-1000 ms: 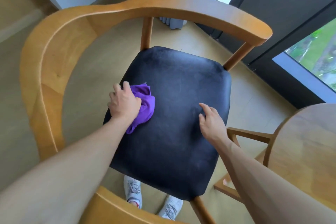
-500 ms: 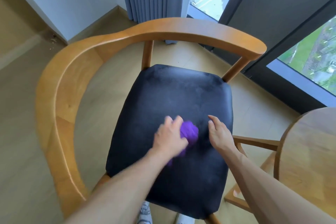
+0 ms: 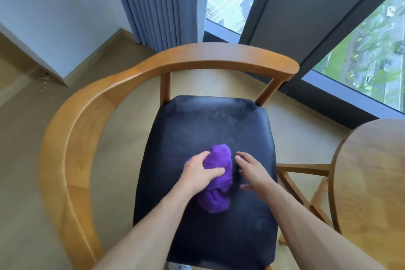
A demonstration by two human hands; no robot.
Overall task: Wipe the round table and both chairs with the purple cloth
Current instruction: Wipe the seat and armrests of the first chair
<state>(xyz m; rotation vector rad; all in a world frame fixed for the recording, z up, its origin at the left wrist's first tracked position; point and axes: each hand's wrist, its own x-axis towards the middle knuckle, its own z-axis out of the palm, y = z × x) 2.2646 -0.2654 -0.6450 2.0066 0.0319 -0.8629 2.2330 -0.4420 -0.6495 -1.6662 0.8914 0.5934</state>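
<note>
Here the chair-wiping step is in hand: the left hand (image 3: pixel 198 172) grips the bunched purple cloth (image 3: pixel 217 178) mid-seat on the black chair seat (image 3: pixel 210 129), while the right hand (image 3: pixel 252 171) hovers open just beside it. The dusty far part of the seat likely needs wiping next, then the wooden armrest (image 3: pixel 72 129).

Bare forearms, no sleeves; left grip (image 3: pixel 198 173); right grip (image 3: pixel 254 171)

- The bunched purple cloth (image 3: pixel 219 178) lies mid-seat on the black-cushioned wooden armchair (image 3: pixel 210 129).
- The left hand (image 3: pixel 200 172) rests on it; the right hand (image 3: pixel 252 171) is just beside, on its right.
- The round wooden counter (image 3: pixel 372 182) stands right of the armchair.
</note>
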